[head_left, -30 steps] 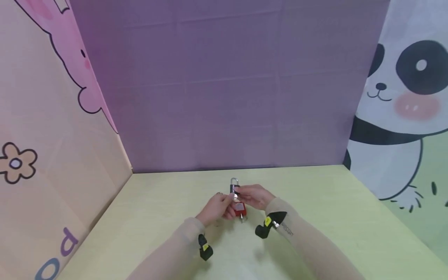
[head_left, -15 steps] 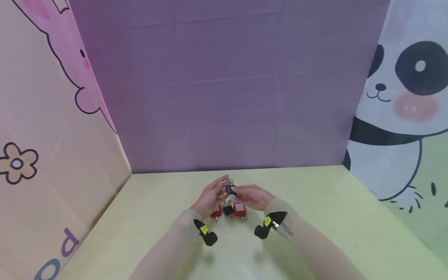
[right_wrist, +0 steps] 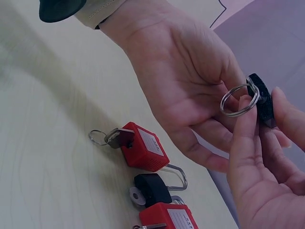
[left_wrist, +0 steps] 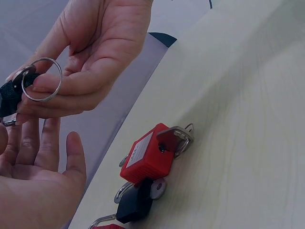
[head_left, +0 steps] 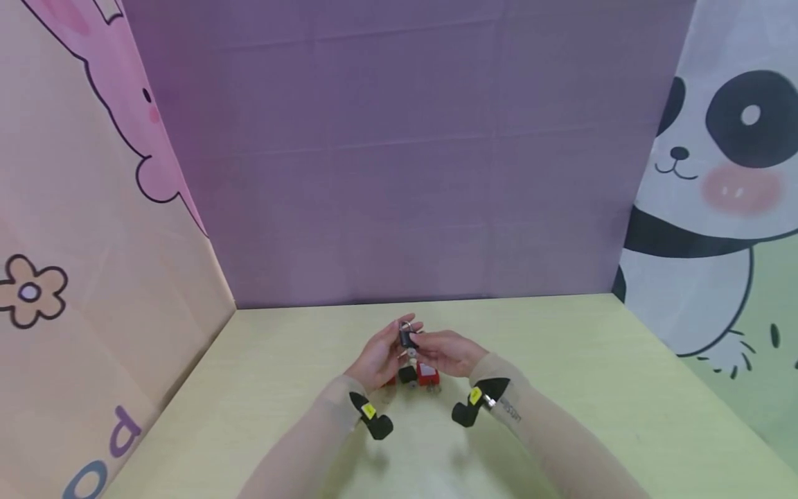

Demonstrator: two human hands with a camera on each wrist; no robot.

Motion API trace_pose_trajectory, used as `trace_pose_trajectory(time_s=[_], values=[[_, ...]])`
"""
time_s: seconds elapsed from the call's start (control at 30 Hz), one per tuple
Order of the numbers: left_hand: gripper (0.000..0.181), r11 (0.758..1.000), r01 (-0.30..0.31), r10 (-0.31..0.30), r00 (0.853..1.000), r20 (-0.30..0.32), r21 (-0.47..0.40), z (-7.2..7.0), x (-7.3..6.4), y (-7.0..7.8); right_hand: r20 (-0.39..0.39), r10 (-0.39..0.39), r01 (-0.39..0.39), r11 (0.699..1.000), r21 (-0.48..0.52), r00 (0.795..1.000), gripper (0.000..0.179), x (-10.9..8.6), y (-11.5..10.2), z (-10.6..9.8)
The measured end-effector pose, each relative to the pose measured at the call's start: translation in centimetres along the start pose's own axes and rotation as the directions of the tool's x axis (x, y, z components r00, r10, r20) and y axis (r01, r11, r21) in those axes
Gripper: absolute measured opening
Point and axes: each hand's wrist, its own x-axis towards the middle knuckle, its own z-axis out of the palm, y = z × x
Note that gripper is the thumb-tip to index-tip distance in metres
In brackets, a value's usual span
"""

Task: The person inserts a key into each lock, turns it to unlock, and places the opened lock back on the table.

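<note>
My right hand (head_left: 450, 352) pinches a black padlock (head_left: 408, 339) above the table, its shackle pointing up and away. In the right wrist view, a key with a metal split ring (right_wrist: 222, 106) hangs at the padlock's near end, by my right fingertips. My left hand (head_left: 376, 357) is cupped loosely beside the padlock with fingers extended; whether its thumb touches the lock cannot be told. Below the hands lie a red padlock (left_wrist: 147, 152), a second black padlock (left_wrist: 135, 201) and another red padlock (right_wrist: 169, 217), side by side. Keys with rings show on the red ones.
The pale wooden table (head_left: 561, 388) stretches around the hands. A purple backdrop (head_left: 405, 173) rises behind its far edge, with printed cloth panels (head_left: 125, 263) on either side. A black wrist camera (head_left: 372, 416) is strapped to each sleeve.
My left hand first drew away from the key end, then moved up beside the black padlock. The padlock has shifted slightly left in my right hand. The locks on the table stay put.
</note>
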Motion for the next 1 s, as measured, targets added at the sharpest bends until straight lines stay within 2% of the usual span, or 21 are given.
trace_pose_trajectory(time_s=[0.1,0.27,0.4,0.6,0.7,0.83,1.0], values=[[0.047,1.0,-0.003,0.003,1.0,-0.018,-0.003,-0.05,-0.02,-0.06,-0.01,0.003,-0.003,1.0,-0.006,1.0,0.031,-0.02,-0.02,-0.01],[0.047,1.0,-0.019,0.018,0.999,-0.049,-0.018,-0.15,0.05,-0.17,-0.011,0.002,-0.002,1.0,-0.005,1.0,0.021,-0.07,-0.03,0.02],[0.044,0.999,-0.029,0.031,0.993,-0.112,0.017,-0.14,0.22,-0.19,-0.027,0.008,-0.008,1.0,-0.006,1.0,0.019,-0.02,-0.03,0.01],[0.041,0.984,-0.041,0.081,0.969,-0.232,0.171,-0.18,0.44,-0.14,-0.059,0.009,-0.01,1.0,-0.025,0.998,0.018,0.1,-0.02,-0.11],[0.038,0.975,-0.046,0.109,0.953,-0.284,0.219,-0.19,0.4,0.01,-0.062,0.006,-0.008,0.999,-0.037,0.998,0.025,0.13,0.01,-0.2],[0.037,0.968,-0.046,0.124,0.942,-0.312,0.245,-0.36,0.29,0.21,-0.072,0.01,-0.014,0.998,-0.063,0.997,0.038,0.2,0.1,-0.45],[0.037,0.967,-0.037,0.12,0.939,-0.323,0.251,-0.75,0.16,0.49,-0.105,0.016,-0.026,0.995,-0.098,0.994,0.042,0.52,0.3,-0.73]])
